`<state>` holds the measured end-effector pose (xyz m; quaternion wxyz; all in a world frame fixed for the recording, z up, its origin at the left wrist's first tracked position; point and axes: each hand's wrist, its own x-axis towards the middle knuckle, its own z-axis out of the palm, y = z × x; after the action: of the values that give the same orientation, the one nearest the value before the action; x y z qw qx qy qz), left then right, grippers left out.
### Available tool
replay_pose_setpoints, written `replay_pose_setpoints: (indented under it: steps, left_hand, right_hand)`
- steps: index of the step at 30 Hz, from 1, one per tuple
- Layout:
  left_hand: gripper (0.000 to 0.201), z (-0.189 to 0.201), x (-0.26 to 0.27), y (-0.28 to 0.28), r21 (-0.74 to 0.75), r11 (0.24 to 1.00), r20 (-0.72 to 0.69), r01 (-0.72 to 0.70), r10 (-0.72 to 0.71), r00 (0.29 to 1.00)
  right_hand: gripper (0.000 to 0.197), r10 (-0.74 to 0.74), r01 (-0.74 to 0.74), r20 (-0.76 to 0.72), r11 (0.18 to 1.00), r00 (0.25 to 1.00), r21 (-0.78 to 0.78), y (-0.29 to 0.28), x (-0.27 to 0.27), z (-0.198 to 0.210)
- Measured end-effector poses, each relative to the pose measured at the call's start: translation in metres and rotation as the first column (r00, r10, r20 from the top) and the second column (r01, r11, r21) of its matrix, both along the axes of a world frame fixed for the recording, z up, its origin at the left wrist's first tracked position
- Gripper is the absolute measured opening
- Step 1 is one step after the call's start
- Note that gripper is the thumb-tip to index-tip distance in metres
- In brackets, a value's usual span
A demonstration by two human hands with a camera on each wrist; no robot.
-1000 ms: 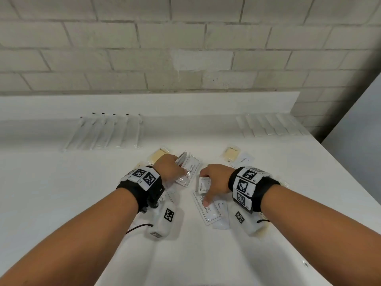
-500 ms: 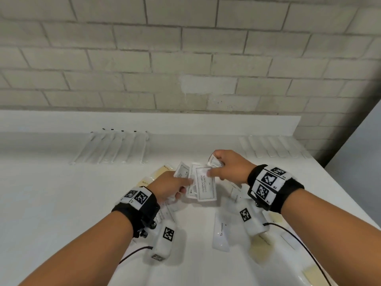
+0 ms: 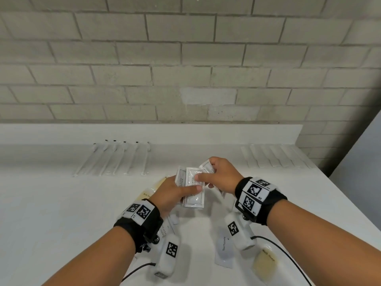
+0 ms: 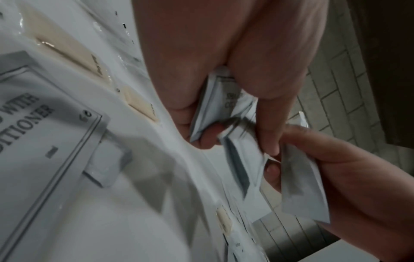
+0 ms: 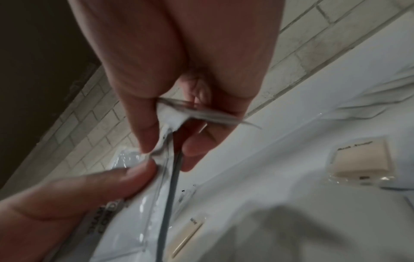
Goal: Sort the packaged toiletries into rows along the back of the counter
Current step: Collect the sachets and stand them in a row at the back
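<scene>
In the middle of the head view, the left hand [image 3: 173,193] pinches a fan of flat white sachets [image 3: 193,190]. The right hand [image 3: 221,176] pinches one more sachet [image 3: 207,167], maybe two. They look light, bendy and slippery, so hold them by the edges.

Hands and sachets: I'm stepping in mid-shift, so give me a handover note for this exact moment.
Left hand holds a fan of white sachets above the counter.
Right hand pinches another sachet and touches the fan.
Done: a toothbrush row at back left and a row of white packets at back right.
Left: lay the sachets in a row, then sort the toothpaste and bath soaps lying loose at the front.
</scene>
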<state>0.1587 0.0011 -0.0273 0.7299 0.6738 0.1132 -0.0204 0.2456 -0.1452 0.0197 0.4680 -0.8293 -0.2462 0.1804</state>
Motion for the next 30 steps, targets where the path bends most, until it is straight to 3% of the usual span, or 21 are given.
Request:
replay_pose_setpoints:
  steps: [4,10,14,18,22,26,30]
  left_hand:
    - [0.028,-0.003,-0.001,0.001,0.014,0.996,-0.053,-0.083,0.084,0.995]
    - [0.023,-0.004,0.000,0.001,-0.004,0.994,-0.121,-0.110,0.109,0.987]
    - [0.015,-0.003,0.001,0.000,-0.012,0.994,-0.132,-0.112,0.110,0.985]
    - [0.035,-0.003,0.000,-0.001,0.007,0.992,-0.164,-0.123,0.123,0.979]
    - [0.037,-0.002,0.001,-0.001,0.001,0.992,-0.170,-0.130,0.128,0.977]
    - [0.044,-0.004,0.003,-0.001,0.011,0.993,-0.166,-0.114,0.114,0.979]
    - [0.074,-0.028,0.015,0.009,0.012,0.989,-0.204,-0.150,0.149,0.967]
  right_hand:
    - [0.044,-0.029,0.055,-0.201,0.991,0.979,0.125,-0.001,0.003,-0.005]
    - [0.055,-0.070,0.071,0.036,0.997,0.997,-0.043,-0.013,0.003,-0.010]
    - [0.064,-0.077,0.068,-0.065,0.990,0.995,-0.121,-0.010,0.003,-0.011]
    - [0.024,-0.137,0.122,-0.156,0.987,0.978,-0.103,-0.013,0.007,-0.011]
    - [0.022,-0.163,0.161,-0.276,0.986,0.947,-0.030,-0.012,0.011,-0.016]
    - [0.018,-0.133,0.141,-0.289,0.990,0.948,0.006,-0.009,0.006,-0.014]
    - [0.011,-0.130,0.127,-0.261,0.991,0.957,-0.027,-0.006,0.004,-0.012]
